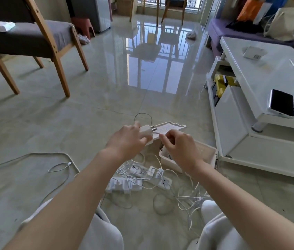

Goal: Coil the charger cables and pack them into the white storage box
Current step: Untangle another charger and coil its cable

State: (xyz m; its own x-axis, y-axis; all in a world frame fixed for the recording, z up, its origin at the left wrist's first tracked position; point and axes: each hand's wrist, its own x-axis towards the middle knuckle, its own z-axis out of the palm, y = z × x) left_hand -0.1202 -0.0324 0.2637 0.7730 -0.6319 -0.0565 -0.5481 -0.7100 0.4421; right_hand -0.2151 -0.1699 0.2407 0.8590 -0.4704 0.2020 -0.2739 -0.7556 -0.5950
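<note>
Charger plug [146,132], clamped in the curled fingers of the left hand [126,141]. The right hand [178,148], just beside it, has its fingers drawn together; whether they pinch the lead cannot be told. White storage box [208,154] lies beneath the right hand, with the lid [173,127] beyond both hands. Loose cables [187,197] lie on the floor [88,114], nearer the person. Recommended: hold the plug steady and wind even loops clear of the tangle.

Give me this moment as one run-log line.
left hand grips charger adapter | right hand curled beside it, grasp unclear, above white storage box | loose cables on floor | lid off
</note>
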